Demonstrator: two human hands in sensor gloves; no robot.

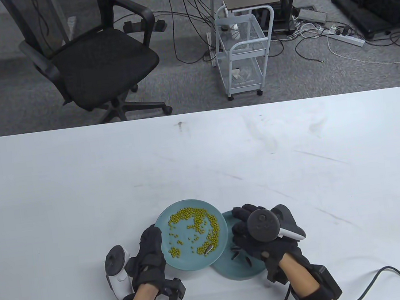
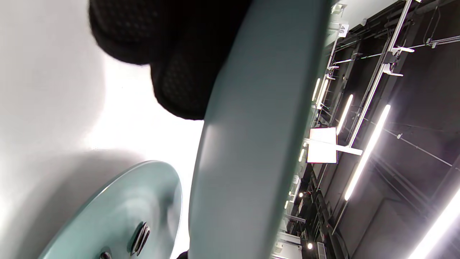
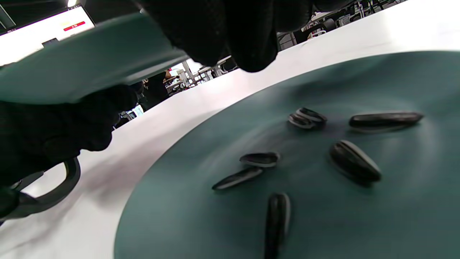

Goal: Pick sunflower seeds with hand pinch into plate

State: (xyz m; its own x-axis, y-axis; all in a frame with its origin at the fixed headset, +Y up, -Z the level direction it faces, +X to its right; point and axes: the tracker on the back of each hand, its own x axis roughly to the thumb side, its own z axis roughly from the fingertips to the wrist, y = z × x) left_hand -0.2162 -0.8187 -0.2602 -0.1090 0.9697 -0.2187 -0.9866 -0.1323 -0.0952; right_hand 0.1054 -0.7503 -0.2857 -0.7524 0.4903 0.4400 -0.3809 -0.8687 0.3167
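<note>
My left hand point(image 1: 150, 245) grips the left rim of a teal plate point(image 1: 190, 263) and holds it raised and tilted; its fingers point(image 2: 179, 82) lie under the plate point(image 2: 251, 126). The plate holds many green beans point(image 1: 195, 224) and one striped sunflower seed point(image 1: 208, 249) near its right edge. A second teal plate point(image 1: 238, 269) lies on the table, partly under the first, with several sunflower seeds point(image 3: 354, 162) in it. My right hand point(image 1: 244, 221) hovers over this plate. Its fingertips point(image 3: 248, 54) are bunched together, and no seed shows between them.
The white table point(image 1: 201, 157) reaches far beyond the plates. Glove cables point(image 1: 385, 273) trail off the front right edge. An office chair point(image 1: 100, 60) and a wire cart point(image 1: 242, 52) stand on the floor behind the table.
</note>
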